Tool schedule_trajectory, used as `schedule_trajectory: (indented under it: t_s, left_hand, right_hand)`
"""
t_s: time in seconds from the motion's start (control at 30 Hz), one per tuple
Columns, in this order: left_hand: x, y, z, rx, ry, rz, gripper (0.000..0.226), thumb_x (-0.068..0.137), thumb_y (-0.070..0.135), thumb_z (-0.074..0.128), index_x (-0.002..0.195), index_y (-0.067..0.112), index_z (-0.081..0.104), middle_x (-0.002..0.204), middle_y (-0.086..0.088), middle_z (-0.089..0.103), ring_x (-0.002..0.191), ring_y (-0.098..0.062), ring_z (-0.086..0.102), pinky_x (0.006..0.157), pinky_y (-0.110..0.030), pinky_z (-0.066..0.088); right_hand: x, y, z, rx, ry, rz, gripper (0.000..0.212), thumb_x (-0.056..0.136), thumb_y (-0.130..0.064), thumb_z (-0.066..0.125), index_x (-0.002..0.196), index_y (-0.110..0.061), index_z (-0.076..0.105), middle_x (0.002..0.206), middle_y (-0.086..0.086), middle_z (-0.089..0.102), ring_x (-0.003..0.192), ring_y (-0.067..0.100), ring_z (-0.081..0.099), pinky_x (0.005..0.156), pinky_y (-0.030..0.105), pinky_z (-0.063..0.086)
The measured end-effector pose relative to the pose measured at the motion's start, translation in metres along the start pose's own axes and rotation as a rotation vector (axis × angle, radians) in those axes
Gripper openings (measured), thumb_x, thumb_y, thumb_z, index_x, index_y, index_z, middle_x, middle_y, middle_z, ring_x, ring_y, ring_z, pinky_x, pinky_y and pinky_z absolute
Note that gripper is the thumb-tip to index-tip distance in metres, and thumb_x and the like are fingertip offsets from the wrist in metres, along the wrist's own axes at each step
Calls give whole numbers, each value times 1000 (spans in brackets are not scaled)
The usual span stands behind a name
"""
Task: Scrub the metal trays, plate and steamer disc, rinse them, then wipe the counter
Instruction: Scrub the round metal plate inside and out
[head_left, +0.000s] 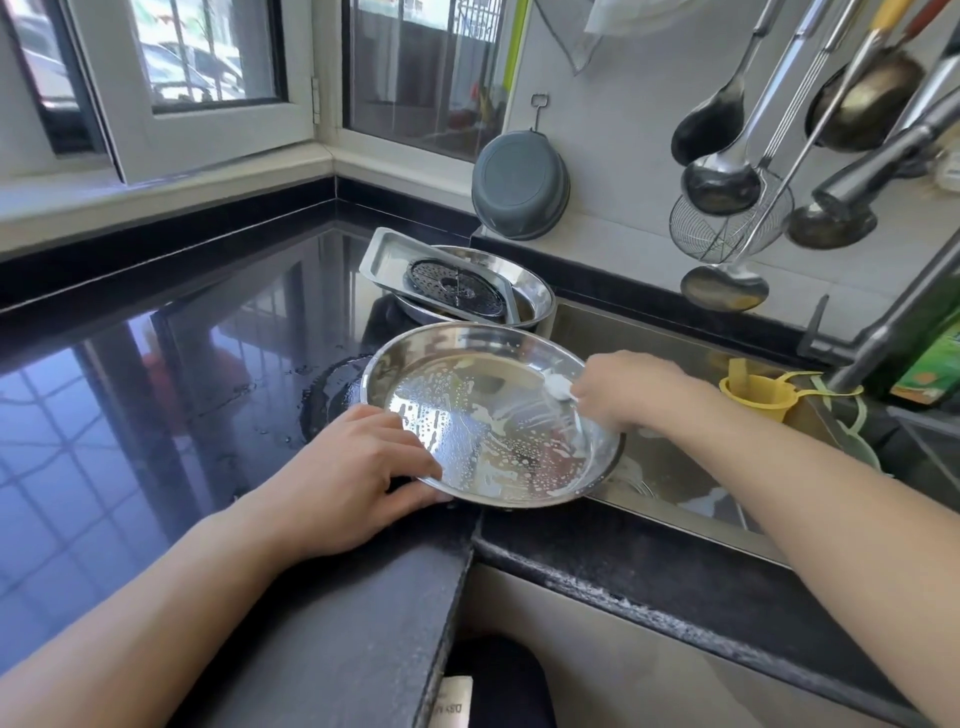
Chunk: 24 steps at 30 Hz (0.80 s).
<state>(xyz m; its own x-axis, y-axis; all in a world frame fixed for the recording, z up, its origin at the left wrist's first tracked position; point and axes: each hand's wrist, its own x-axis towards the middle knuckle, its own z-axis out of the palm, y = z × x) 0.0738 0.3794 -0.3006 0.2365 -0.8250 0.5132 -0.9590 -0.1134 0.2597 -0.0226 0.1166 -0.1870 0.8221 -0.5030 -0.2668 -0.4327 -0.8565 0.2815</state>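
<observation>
Right now the round metal plate (483, 415) sits tilted over the corner where the black counter (171, 374) meets the sink (649, 467), its far side hanging over the basin. The left hand (358, 478) grips the plate's near rim, thumb curled over the inner edge and fingers wrapped beneath, holding it steady. The right hand (628, 389) reaches in from the sink side, its fingers pinched on a small white scrubber (558, 387) pressed against the plate's far inner wall. Soap suds and white streaks cover the plate's floor.

Just behind the plate, a rectangular metal tray (384, 260) lies slanted in a second round pan (530, 283), with the dark perforated steamer disc (457, 288) resting in the tray. A puddle spreads on the counter beside the plate's left edge. A grey basin (519, 184) hangs on the wall, ladles (722, 176) and a wire skimmer (727, 223) hang to its right, and a yellow strainer (758, 389) sits by the faucet (883, 322)
</observation>
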Motion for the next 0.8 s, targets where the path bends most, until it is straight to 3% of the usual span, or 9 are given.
schedule_trajectory:
  t_s: [0.1, 0.2, 0.37, 0.5, 0.57, 0.63, 0.7, 0.8]
  left_hand:
    - [-1, -1, 0, -9, 8, -2, 37, 98, 64, 49, 97, 39, 76, 90, 21, 71, 85, -2, 57, 95, -26, 37]
    - [-1, -1, -1, -18, 10, -5, 38, 98, 66, 49, 97, 40, 76, 89, 22, 71, 84, 1, 54, 95, -25, 37]
    - [1, 0, 1, -55, 11, -42, 43, 96, 73, 46, 98, 43, 76, 90, 27, 70, 85, 5, 51, 96, -27, 38]
    - [0, -1, 0, -65, -15, -53, 43, 94, 76, 45, 101, 45, 76, 92, 28, 70, 88, 4, 53, 99, -28, 37]
    - [1, -2, 0, -64, -17, -61, 45, 94, 76, 45, 101, 45, 76, 95, 29, 71, 91, 5, 53, 101, -28, 35]
    - [1, -2, 1, -67, -23, -71, 44, 93, 76, 46, 101, 46, 77, 97, 30, 72, 92, 5, 54, 102, -28, 35]
    - [0, -1, 1, -73, -27, -74, 43, 92, 76, 47, 101, 46, 77, 98, 30, 72, 93, 3, 56, 102, -29, 36]
    - [0, -1, 0, -78, -19, -68, 41, 92, 75, 49, 101, 46, 77, 98, 31, 71, 93, 4, 56, 101, -27, 34]
  right_hand:
    - [1, -5, 9, -14, -10, -47, 22, 94, -12, 45, 106, -13, 62, 86, 1, 54, 69, 18, 54, 55, 33, 40]
    - [-15, -15, 5, -17, -90, -188, 30, 100, -10, 36, 95, -26, 60, 84, -3, 51, 71, 22, 50, 57, 32, 39]
    - [10, 6, 10, -5, 22, -36, 26, 95, -17, 42, 106, -15, 66, 93, 3, 61, 76, 22, 59, 60, 32, 44]
    - [-10, -19, 8, 80, -32, -244, 38, 104, -20, 38, 130, -26, 64, 91, -3, 60, 68, 16, 53, 55, 32, 42]
    - [-16, -22, 3, 106, -70, -321, 38, 105, -22, 37, 129, -31, 65, 94, -4, 64, 66, 16, 53, 59, 34, 45]
    - [1, -12, 3, 9, 8, -225, 30, 102, -19, 40, 114, -24, 67, 95, 0, 63, 70, 16, 56, 59, 35, 47]
    - [11, -1, 6, -14, 90, -83, 27, 98, -20, 43, 113, -18, 66, 89, 0, 58, 75, 18, 58, 59, 34, 45]
    - [6, -9, 7, -6, 44, -158, 35, 100, -23, 40, 123, -19, 66, 90, 1, 58, 74, 17, 57, 57, 32, 45]
